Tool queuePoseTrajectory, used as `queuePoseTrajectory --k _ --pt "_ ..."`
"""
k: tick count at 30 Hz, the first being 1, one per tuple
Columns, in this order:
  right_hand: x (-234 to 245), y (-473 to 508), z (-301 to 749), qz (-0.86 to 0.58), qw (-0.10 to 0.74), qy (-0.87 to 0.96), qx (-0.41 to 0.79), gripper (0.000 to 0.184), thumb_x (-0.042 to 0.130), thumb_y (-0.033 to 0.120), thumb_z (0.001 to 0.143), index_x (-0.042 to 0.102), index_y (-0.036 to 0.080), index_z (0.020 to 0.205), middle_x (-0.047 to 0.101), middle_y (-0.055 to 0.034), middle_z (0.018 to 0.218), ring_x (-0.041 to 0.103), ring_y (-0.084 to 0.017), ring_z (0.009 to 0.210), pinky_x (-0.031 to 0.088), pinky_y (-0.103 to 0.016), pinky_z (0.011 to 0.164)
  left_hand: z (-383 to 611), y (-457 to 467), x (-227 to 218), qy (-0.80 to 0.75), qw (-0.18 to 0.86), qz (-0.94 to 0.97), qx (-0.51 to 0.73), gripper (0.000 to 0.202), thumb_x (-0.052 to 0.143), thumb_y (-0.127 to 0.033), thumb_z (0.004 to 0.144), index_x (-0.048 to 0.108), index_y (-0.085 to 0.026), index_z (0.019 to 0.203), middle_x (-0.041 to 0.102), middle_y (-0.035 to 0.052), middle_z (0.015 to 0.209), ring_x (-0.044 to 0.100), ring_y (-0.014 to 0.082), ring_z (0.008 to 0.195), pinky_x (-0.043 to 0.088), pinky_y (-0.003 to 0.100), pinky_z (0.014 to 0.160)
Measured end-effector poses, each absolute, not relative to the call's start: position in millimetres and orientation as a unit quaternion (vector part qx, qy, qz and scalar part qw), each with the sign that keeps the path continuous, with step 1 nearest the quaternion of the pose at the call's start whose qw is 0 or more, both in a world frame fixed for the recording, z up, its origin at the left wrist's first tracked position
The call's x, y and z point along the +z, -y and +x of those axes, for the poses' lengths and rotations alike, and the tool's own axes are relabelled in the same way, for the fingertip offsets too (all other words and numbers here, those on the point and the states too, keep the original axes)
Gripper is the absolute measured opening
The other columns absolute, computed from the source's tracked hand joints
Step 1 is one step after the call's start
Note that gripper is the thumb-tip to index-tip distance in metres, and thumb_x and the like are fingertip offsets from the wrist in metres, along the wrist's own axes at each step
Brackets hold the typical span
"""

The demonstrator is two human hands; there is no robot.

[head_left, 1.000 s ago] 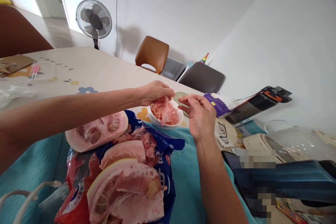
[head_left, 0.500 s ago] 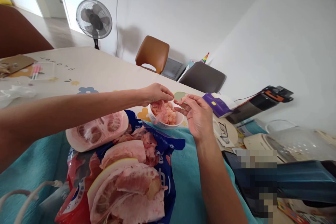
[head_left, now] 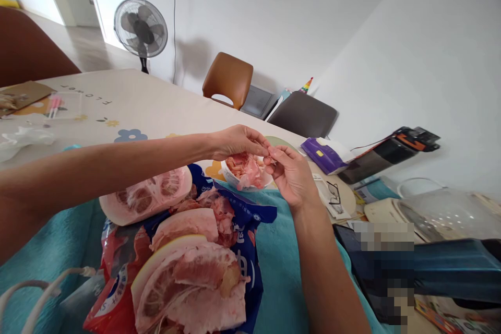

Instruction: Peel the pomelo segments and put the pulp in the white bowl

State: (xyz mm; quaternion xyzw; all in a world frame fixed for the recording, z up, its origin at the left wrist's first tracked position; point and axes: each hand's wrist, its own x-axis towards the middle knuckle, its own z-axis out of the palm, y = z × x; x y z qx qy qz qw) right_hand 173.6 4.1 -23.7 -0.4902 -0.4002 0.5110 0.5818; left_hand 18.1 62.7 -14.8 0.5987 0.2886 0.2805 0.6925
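Left hand (head_left: 241, 142) and right hand (head_left: 291, 173) have closed the gap between them since the earlier frame; fingertips now meet by the right side of the white bowl (head_left: 234, 181). Right: thumb and fingers pinched on a small pink pomelo scrap (head_left: 270, 160). Left: fingers narrow, bunched against the right's; whether they grip the scrap, cannot tell. Pink pomelo flesh (head_left: 249, 171) heaped in bowl. Cut pomelo wedge (head_left: 188, 276) lies nearer the wearer, on a blue-and-red bag (head_left: 264, 214) over a teal towel (head_left: 278, 271).

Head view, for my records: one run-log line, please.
left hand: at right hand | right hand: pinching scrap | bowl: holds pulp | pomelo: on bag
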Motion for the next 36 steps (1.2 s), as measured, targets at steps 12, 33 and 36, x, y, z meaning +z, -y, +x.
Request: queuePoseTrajectory --k 12,33,36 --pt "-26 2 170 -0.524 0.53 0.538 0.393 0.02 0.078 0.026 0.066 0.064 0.017 0.078 0.066 0.0015 0.067 0.063 -0.013 0.059 0.053 -0.024 0.049 12 -52 -7 -0.344 0.611 0.637 0.322 0.012 0.071 -0.017 0.077 0.059 -0.015 0.075 0.055 -0.0054 0.052 0.046 0.0045 0.036 0.031 0.018 0.036" --pt "-34 0 167 -0.509 0.57 0.559 0.321 0.008 0.07 0.025 0.075 0.065 0.019 0.075 0.065 0.0028 0.063 0.063 -0.012 0.052 0.055 -0.026 0.05 9 -55 -9 -0.367 0.636 0.589 0.338 0.017 0.069 -0.01 0.075 0.056 -0.014 0.066 0.057 -0.0019 0.052 0.042 0.0038 0.034 0.029 0.02 0.036" --pt "-31 0 169 -0.502 0.584 0.521 0.367 0.007 0.069 0.023 0.073 0.064 0.018 0.073 0.064 0.0019 0.063 0.062 -0.013 0.05 0.052 -0.025 0.045 9 -54 -8 -0.362 0.643 0.581 0.344 0.018 0.07 -0.008 0.075 0.055 -0.014 0.065 0.054 -0.0027 0.049 0.041 0.0038 0.034 0.028 0.019 0.035"
